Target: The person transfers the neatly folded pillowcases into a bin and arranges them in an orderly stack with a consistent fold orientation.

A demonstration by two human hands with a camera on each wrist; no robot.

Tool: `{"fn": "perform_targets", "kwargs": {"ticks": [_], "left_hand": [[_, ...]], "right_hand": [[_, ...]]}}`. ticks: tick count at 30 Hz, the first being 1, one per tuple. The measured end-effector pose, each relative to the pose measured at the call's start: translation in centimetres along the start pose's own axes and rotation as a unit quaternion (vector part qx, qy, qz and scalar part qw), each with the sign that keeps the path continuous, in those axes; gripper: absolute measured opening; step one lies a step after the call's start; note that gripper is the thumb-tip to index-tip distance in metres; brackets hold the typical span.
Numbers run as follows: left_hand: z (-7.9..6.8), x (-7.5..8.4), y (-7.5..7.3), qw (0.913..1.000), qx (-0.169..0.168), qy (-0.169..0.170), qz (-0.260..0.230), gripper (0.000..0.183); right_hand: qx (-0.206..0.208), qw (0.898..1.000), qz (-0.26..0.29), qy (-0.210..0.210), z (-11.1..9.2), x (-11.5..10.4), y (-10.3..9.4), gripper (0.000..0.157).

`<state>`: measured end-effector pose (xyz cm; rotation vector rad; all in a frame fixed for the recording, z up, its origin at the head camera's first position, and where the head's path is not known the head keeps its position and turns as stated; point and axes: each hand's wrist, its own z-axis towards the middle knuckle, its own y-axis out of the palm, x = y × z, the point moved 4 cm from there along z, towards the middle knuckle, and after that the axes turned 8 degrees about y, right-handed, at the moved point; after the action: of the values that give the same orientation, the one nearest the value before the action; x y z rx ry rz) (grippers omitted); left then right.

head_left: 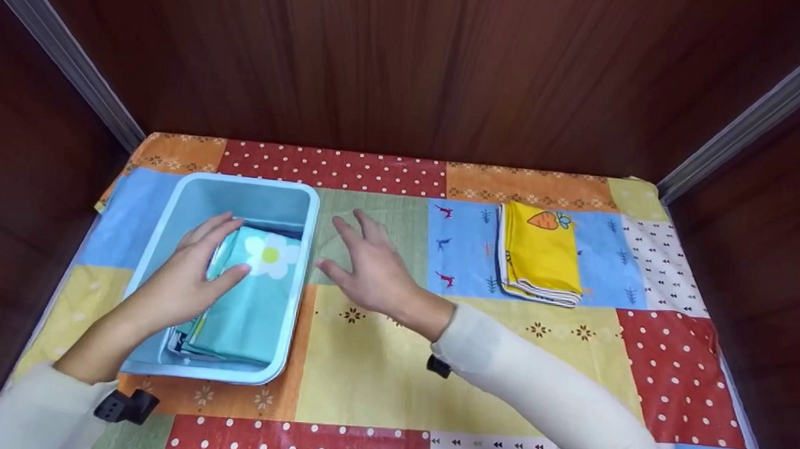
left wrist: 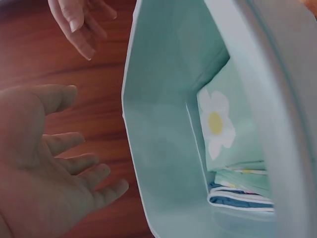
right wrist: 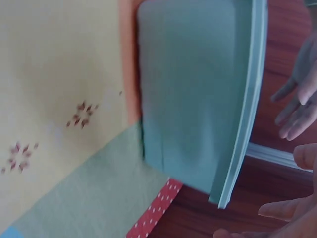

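A light blue plastic bin (head_left: 311,247) stands on the left of the table, with folded cloths in its right half. The top one is a turquoise cloth (head_left: 244,319) with a white daisy; a folded dark blue edge (left wrist: 242,199) shows beneath it in the left wrist view. Above the bin hovers my left hand (head_left: 195,275), fingers spread and holding nothing. My right hand (head_left: 374,267) is in the air just right of the bin's rim, its fingers loosely parted, also holding nothing. To the right lies a folded yellow cloth (head_left: 545,259) with a carrot print and white edges.
A patchwork tablecloth (head_left: 365,373) covers the table. Dark wood-grain panels (head_left: 408,67) rise behind it and at both sides, with grey metal strips (head_left: 73,50) at the corners.
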<state>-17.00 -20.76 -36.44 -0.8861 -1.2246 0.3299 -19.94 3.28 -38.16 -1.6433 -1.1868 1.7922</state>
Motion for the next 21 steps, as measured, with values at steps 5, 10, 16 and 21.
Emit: {"fn": "perform_targets", "kwargs": {"ticks": [5, 10, 16, 21], "left_hand": [[1.1, 1.1, 0.7, 0.9993, -0.007, 0.005, 0.037, 0.070], [2.9, 2.3, 1.5, 0.9983, -0.008, 0.021, 0.053, 0.068], [5.7, 3.5, 2.3, 0.9974, -0.038, 0.021, 0.057, 0.072], [7.9, 4.4, 2.9, 0.9962, -0.054, 0.014, 0.067, 0.077]], "right_hand": [[0.005, 1.000, -0.029, 0.001, 0.2, 1.3, -0.7, 0.071], [0.017, 0.998, -0.056, 0.010, 0.6, 2.9, -1.4, 0.072], [0.035, 0.997, -0.064, 0.029, 1.2, 5.2, -2.7, 0.073], [0.045, 0.996, -0.064, 0.045, 1.5, 7.2, -4.1, 0.075]]}}
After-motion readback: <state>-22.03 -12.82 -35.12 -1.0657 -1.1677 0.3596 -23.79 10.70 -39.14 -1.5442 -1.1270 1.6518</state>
